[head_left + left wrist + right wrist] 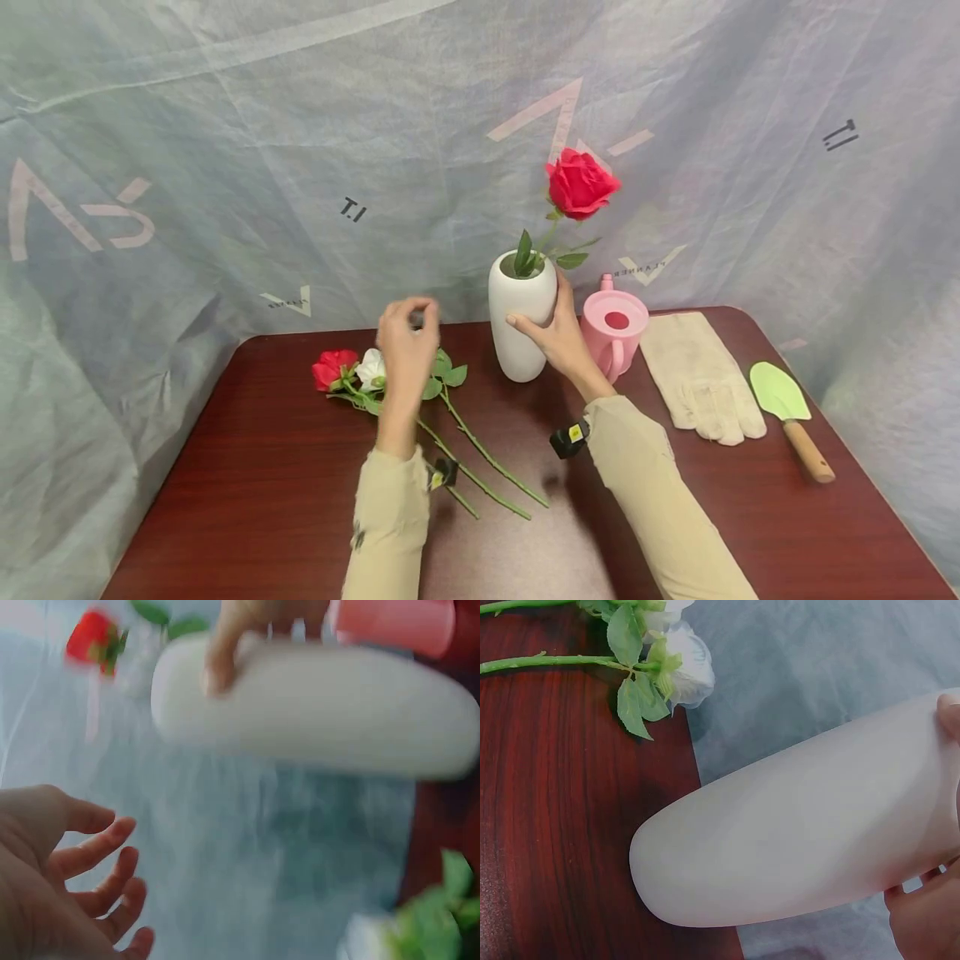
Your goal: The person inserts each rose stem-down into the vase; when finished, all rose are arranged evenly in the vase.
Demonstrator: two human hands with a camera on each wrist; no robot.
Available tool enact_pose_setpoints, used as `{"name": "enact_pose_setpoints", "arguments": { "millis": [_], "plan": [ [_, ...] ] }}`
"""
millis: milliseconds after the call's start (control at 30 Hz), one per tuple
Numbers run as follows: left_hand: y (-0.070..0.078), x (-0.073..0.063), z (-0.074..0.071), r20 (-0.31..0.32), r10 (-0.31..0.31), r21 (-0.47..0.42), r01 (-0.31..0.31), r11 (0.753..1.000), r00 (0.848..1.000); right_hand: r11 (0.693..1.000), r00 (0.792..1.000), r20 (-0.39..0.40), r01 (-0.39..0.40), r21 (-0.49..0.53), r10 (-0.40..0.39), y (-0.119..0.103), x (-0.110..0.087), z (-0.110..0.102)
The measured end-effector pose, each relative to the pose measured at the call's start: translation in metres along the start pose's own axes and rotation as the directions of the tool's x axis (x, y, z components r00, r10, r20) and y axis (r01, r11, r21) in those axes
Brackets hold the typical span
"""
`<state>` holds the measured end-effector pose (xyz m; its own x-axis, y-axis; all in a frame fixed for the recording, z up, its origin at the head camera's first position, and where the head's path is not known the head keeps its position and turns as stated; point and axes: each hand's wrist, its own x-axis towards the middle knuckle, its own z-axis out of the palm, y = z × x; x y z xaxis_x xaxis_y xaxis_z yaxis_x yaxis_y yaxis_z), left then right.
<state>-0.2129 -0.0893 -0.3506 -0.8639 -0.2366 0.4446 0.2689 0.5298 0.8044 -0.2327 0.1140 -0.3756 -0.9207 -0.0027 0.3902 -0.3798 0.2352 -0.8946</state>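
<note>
My right hand (564, 340) grips the right side of a tall white vase (516, 321), thumb across its front. From the vase's mouth rises a red artificial rose (581, 185) with green leaves, leaning right. My left hand (407, 346) is raised left of the vase, holding nothing; in the left wrist view its fingers (105, 889) are loosely bent. Below that hand lie another red rose (333, 369) and a white rose (371, 368), their stems running toward the front. The right wrist view shows white blooms (692, 667) beside the vase's lower end.
A pink watering can (615, 325) stands just right of the vase. Farther right lie cream work gloves (701, 375) and a small trowel (782, 390) with a green blade and wooden handle. Grey cloth (420, 167) hangs behind the dark red-brown table (262, 500).
</note>
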Motion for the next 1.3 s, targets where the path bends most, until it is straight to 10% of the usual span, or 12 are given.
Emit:
{"name": "enact_pose_setpoints", "arguments": {
  "millis": [200,433,933,1200,1300],
  "plan": [
    [-0.063,-0.042,-0.041,-0.032,-0.231,0.056,0.233,0.971,0.972,1.000,1.000,-0.003,0.001,0.024,0.000,0.004,0.001,0.001],
    [-0.123,-0.095,-0.038,-0.037,-0.439,0.201,0.437,0.877,0.898,0.999,1.000,0.006,0.011,0.036,-0.011,0.005,0.001,0.000],
    [-0.136,-0.110,-0.020,0.112,-0.553,-0.009,0.558,0.830,0.825,0.999,1.000,0.011,-0.005,0.051,0.005,0.005,0.001,-0.001],
    [-0.139,-0.110,-0.026,0.198,-0.611,-0.236,0.642,0.729,0.767,0.999,1.000,0.019,-0.008,0.049,0.007,0.006,0.002,-0.001],
    [-0.138,-0.111,-0.029,0.203,-0.608,-0.301,0.640,0.707,0.767,0.999,1.000,0.015,-0.013,0.036,0.012,0.005,0.001,-0.001]
  ]
}}
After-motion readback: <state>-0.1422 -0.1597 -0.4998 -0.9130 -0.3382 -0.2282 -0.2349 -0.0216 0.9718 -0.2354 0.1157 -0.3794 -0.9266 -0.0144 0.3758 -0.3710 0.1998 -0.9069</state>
